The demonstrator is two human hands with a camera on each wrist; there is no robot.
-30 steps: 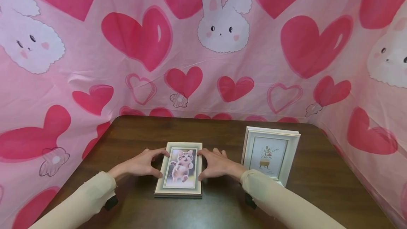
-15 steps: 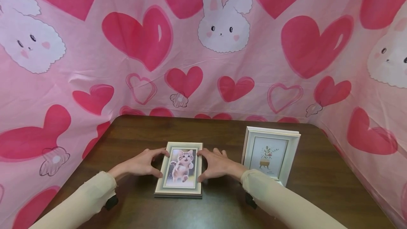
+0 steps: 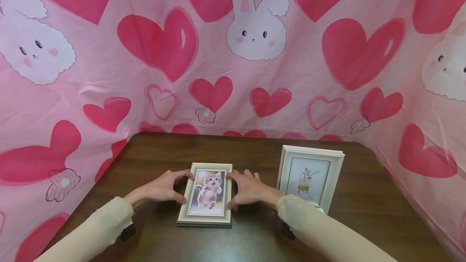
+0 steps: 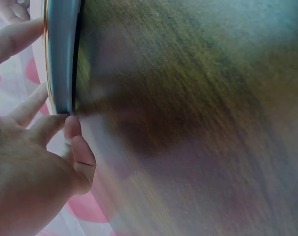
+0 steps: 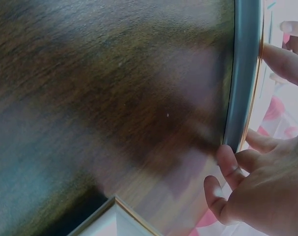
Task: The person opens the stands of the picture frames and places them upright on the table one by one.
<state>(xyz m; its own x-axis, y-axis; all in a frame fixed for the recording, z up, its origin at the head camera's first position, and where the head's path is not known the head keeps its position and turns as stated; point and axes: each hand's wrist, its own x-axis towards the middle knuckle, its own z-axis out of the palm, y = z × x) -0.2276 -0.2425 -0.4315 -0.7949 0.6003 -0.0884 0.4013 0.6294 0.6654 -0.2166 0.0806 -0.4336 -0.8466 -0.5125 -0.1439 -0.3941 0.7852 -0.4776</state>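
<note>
Currently, kitten frame (image 3: 206, 193) lies left of the plant frame (image 3: 307, 181) | left hand (image 3: 163, 186) and right hand (image 3: 251, 188) grip its side edges | I judge it stiff, light, front perhaps fragile; best hold is there

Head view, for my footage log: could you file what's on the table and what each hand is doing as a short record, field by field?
Surface: dark wood-grain table
Cat picture frame: lying face up, between the hands
Left hand: grips that frame's left edge
Right hand: grips its right edge
Plant picture frame: standing at the right, partly hidden by the right sleeve
Backdrop: pink cloth with hearts and rabbits
</note>
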